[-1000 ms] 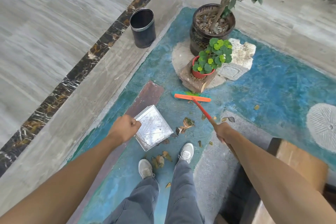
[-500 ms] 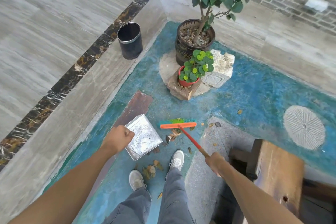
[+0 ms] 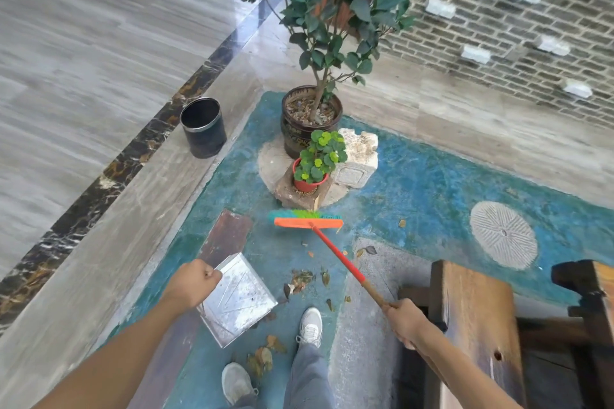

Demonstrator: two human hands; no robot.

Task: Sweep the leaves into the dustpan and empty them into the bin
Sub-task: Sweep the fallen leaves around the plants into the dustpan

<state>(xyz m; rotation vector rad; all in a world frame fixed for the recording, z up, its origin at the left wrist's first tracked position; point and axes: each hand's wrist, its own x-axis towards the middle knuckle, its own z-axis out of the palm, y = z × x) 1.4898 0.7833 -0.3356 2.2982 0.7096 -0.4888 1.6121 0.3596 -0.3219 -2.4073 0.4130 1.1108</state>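
Note:
My left hand (image 3: 192,282) is closed on the handle of a shiny metal dustpan (image 3: 237,299), which rests on the blue floor with its mouth toward my feet. My right hand (image 3: 403,320) grips the red handle of a broom (image 3: 335,251). Its orange head with green and teal bristles (image 3: 307,219) is set down just in front of the small red plant pot. Dry brown leaves (image 3: 300,279) lie scattered between the dustpan and the broom handle, and more (image 3: 262,357) lie by my shoes. A black round bin (image 3: 203,127) stands open on the grey ledge at the far left.
A large dark pot (image 3: 310,119) with a tree and a small red pot (image 3: 307,181) on stone blocks stand straight ahead. A wooden bench (image 3: 475,325) is close on my right. A brick wall rises at the back right. My two shoes (image 3: 310,325) stand on the blue floor.
The broom head swept back toward me and has now gone forward again to the small pot. The view has tilted upward, and my left hand still holds the dustpan in place.

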